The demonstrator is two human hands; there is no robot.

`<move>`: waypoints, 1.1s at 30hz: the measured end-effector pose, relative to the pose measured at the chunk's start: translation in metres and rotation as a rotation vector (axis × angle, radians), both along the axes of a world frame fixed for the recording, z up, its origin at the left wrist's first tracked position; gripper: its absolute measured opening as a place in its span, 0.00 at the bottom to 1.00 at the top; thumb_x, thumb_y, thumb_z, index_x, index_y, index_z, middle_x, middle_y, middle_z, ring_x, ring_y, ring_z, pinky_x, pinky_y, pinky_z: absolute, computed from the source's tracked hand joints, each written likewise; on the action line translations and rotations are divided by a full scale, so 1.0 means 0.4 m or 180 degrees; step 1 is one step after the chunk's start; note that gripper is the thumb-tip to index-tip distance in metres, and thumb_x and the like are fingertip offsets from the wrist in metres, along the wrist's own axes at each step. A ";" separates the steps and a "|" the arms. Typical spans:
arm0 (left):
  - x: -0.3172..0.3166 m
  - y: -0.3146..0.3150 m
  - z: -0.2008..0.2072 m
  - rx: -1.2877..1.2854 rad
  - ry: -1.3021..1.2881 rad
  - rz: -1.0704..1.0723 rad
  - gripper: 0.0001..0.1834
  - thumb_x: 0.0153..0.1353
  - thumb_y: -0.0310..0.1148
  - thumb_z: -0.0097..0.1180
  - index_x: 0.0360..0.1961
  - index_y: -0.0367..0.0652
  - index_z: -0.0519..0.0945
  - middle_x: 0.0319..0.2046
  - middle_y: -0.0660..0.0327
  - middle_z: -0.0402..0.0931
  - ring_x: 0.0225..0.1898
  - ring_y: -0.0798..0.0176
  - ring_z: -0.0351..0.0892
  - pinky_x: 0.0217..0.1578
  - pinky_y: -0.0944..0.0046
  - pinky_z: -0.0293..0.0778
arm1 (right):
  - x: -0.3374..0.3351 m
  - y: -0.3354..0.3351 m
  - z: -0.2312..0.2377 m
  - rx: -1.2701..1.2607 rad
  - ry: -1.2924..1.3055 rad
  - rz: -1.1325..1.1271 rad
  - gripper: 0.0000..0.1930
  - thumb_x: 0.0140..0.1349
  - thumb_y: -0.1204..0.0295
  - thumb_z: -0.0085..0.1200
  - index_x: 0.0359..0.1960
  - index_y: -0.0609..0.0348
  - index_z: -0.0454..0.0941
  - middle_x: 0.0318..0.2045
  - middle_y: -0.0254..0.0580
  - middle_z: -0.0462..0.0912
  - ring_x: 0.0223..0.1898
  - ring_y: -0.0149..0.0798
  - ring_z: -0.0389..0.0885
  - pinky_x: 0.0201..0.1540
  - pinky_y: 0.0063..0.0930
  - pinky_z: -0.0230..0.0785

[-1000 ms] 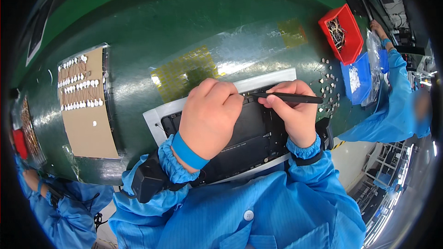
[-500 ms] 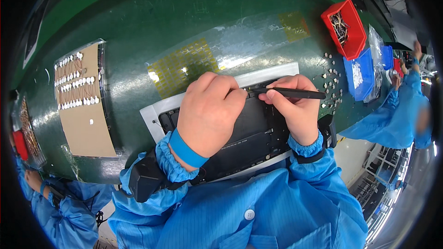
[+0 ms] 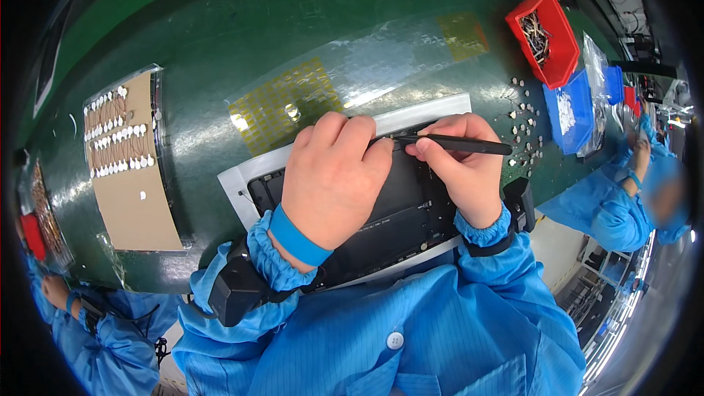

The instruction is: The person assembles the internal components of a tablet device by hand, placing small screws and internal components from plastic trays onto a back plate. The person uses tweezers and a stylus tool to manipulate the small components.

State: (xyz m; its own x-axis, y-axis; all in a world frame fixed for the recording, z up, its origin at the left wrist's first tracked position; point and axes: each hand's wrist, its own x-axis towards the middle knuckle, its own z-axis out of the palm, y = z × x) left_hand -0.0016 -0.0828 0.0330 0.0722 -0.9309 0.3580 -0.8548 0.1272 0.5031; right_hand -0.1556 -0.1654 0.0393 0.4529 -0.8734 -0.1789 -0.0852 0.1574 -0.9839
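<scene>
A black electronic device casing (image 3: 389,231), perhaps a laptop shell, lies at a tilt inside a pale grey frame (image 3: 429,109) in front of me. Over its left half rests my left hand (image 3: 330,187), with thumb and forefinger brought together at the far edge; whatever they pinch is hidden. My right hand (image 3: 473,176) grips black tweezers (image 3: 473,146) between thumb and fingers. The tweezers' tips point left and meet the casing's far edge, close beside my left fingertips. What lies at the tips is too small to make out.
A clear sheet with yellow squares (image 3: 282,103) lies beyond the frame. At left, brown cardboard (image 3: 139,216) carries rows of white-ended wires. Small round parts (image 3: 522,128), a blue bin (image 3: 576,128) and a red bin (image 3: 561,44) stand right. Other people work on both sides.
The tweezers and my right hand have shifted very slightly left. My left hand stays nearly in place. At the right, a co-worker's arm has moved lower.
</scene>
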 end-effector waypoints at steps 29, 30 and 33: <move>0.046 0.019 0.026 0.0359 0.0124 0.0077 0.14 0.40 0.15 0.49 0.30 0.41 0.77 0.28 0.56 0.70 0.34 0.51 0.70 0.35 0.57 0.69 | -0.118 -0.015 0.063 -0.0852 0.0280 -0.0473 0.04 0.54 0.82 0.47 0.32 0.64 0.68 0.28 0.38 0.73 0.32 0.29 0.73 0.37 0.22 0.66; 0.048 0.020 0.027 0.0356 0.0191 0.0088 0.14 0.40 0.15 0.49 0.30 0.41 0.77 0.28 0.56 0.70 0.34 0.50 0.70 0.35 0.56 0.69 | -0.140 -0.027 0.053 -0.0955 0.0648 -0.0441 0.05 0.55 0.80 0.46 0.33 0.67 0.70 0.27 0.41 0.75 0.30 0.31 0.75 0.35 0.24 0.66; 0.045 0.016 0.027 0.0350 0.0068 0.0093 0.13 0.41 0.15 0.49 0.29 0.41 0.77 0.28 0.55 0.71 0.34 0.50 0.70 0.35 0.56 0.69 | -0.154 -0.035 0.030 -0.2187 0.2226 -0.0213 0.05 0.53 0.75 0.51 0.30 0.65 0.74 0.27 0.51 0.76 0.29 0.50 0.75 0.31 0.36 0.67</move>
State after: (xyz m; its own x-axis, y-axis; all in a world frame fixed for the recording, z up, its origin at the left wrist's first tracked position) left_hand 0.0163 -0.0765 0.0439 0.1062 -0.9619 0.2519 -0.8463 0.0455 0.5307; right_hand -0.2173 -0.1794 0.0513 0.3842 -0.9077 0.1687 -0.6950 -0.4046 -0.5944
